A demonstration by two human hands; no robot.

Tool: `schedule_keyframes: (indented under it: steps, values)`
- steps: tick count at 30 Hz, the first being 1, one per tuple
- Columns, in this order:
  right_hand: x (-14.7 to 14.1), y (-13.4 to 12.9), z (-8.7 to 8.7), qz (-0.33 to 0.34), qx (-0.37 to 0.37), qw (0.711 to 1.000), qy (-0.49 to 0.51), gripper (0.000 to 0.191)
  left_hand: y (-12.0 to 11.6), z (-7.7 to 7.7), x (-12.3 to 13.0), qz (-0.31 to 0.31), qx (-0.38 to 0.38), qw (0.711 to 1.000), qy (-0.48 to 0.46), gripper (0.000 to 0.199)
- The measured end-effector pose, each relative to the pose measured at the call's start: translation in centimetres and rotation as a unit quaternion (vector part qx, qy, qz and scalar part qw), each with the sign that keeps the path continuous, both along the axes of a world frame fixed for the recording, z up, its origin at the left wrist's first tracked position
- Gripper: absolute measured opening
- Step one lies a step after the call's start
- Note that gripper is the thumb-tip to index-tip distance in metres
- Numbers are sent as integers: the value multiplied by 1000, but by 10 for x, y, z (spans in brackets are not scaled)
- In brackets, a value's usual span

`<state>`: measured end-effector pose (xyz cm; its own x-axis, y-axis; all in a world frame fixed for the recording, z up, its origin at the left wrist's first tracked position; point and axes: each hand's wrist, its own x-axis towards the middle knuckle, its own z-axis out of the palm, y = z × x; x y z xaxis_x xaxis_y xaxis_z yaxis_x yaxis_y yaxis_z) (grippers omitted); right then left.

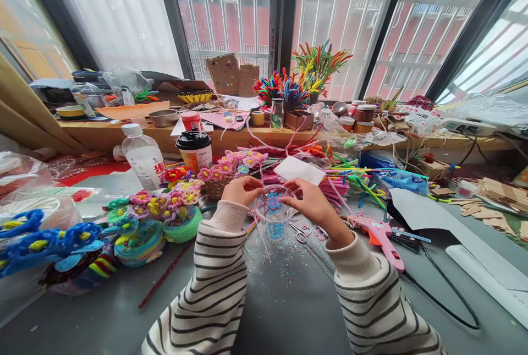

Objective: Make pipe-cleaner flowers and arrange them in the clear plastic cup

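Note:
A clear plastic cup with blue and pink print or contents stands upright on the grey table, between my two hands. My left hand is closed, thumb and fingers at the left side of the cup's rim. On the opposite side, my right hand has its thumb and fingers curled over the rim. Whether a small piece is also pinched there I cannot make out. Tiny coloured flecks lie around the cup's base. Scissors rest just right of it, near a pink glue gun.
Pipe-cleaner flowers crowd the left, with a water bottle and a lidded paper cup behind. Bundled pipe cleaners and a white card lie beyond my hands. The glue gun's cord loops at right, near white paper.

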<state>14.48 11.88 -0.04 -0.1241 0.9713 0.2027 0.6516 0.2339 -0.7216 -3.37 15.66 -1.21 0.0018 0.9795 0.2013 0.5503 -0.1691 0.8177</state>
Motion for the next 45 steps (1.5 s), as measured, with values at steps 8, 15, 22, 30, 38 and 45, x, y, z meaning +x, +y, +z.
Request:
schedule_keyframes:
  steps: [8,15,22,30,38,45]
  values:
    - [0,-1,2,-7,-13,1000,-9,29,2,-3,-1,-31,-7,999,-23,22]
    - [0,-1,0,2,3,1000,-2,27,-1,1,2,-46,-25,997,-60,28]
    - [1,-1,0,3,5,1000,-13,28,-8,8,11,-49,-22,997,-47,25]
    - [8,2,-1,-40,24,997,-55,17,-9,6,13,-53,-40,998,-8,24]
    - [20,2,7,-20,91,996,-12,16,-15,14,4,-218,-115,957,-153,48]
    - [38,2,12,6,79,997,10,20,-12,-7,13,-416,-72,896,-139,91]
